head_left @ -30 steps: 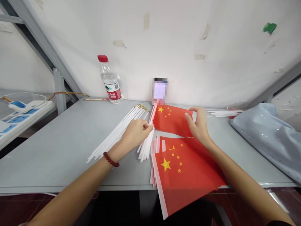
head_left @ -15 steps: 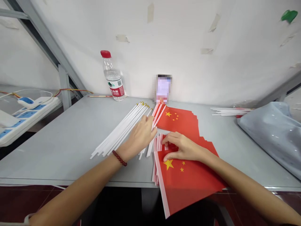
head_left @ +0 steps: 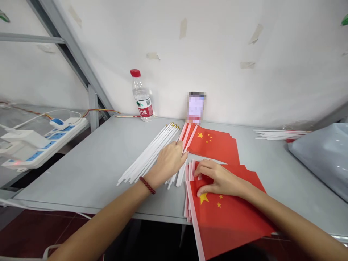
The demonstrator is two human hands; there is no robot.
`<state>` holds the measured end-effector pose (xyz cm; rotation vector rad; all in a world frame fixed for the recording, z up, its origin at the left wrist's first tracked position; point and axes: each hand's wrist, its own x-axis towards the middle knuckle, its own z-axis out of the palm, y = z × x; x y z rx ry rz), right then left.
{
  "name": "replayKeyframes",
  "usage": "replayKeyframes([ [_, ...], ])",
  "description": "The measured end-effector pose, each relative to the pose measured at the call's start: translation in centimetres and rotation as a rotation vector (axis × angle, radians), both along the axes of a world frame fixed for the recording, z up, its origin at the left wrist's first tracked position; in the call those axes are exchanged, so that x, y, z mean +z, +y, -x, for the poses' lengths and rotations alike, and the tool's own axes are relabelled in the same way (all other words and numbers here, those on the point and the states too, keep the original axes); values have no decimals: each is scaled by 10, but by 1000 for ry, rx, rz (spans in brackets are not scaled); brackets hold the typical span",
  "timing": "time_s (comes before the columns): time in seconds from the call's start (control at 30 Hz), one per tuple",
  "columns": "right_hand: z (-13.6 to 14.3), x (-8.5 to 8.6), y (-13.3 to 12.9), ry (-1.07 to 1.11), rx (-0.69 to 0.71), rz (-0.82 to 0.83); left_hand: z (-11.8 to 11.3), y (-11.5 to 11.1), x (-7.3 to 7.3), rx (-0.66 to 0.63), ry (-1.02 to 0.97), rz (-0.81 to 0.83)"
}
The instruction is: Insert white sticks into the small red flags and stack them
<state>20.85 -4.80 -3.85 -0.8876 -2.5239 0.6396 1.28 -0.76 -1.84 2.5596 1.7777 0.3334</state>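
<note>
Both hands work at the flags and sticks: the left hand (head_left: 171,159), thumb and fingers close together, lies over the white sticks (head_left: 146,156) beside the far flags (head_left: 220,145), though what it pinches, if anything, is hidden. The right hand (head_left: 217,179) has left the outer side of the far flags and rests on the near flags (head_left: 231,224), fingers curled, thumb apart with a gap between. Handling thus seems to have passed from the far pile to the near one. Three pale sleeves or sticks lie along the far flags' left edge, where one showed a second ago.

Flags are thin, flat red sheets with yellow stars and whitish side bands; the near pile overhangs the smooth grey desk (head_left: 89,163). Sticks are slim, straight and matte, tipped with shiny gold. A braided, beaded-looking dark red bracelet (head_left: 147,185) circles the left wrist.
</note>
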Motion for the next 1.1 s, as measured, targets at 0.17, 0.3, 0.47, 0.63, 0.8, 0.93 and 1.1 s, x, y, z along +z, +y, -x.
replayKeyframes([
  [0.17, 1, 0, 2, 4, -2, 69, 3, -1, -1, -29, -7, -3],
  [0.3, 2, 0, 2, -10, 10, 88, 5, -1, -3, -53, -30, -58],
  [0.47, 2, 2, -1, -29, -57, 66, 9, 3, 8, -37, -104, -11],
  [0.63, 6, 6, -4, -32, -147, 143, 21, 15, 22, 80, -14, 123],
  [0.8, 9, 8, -6, -49, -105, 207, 26, 24, 18, 94, 58, 204],
  [0.93, 5, 8, -8, 2, -86, 234, 28, 31, 15, 77, -23, 191],
  [1.1, -1, 14, -9, 44, -108, 280, 34, 37, 20, 79, -163, 190],
])
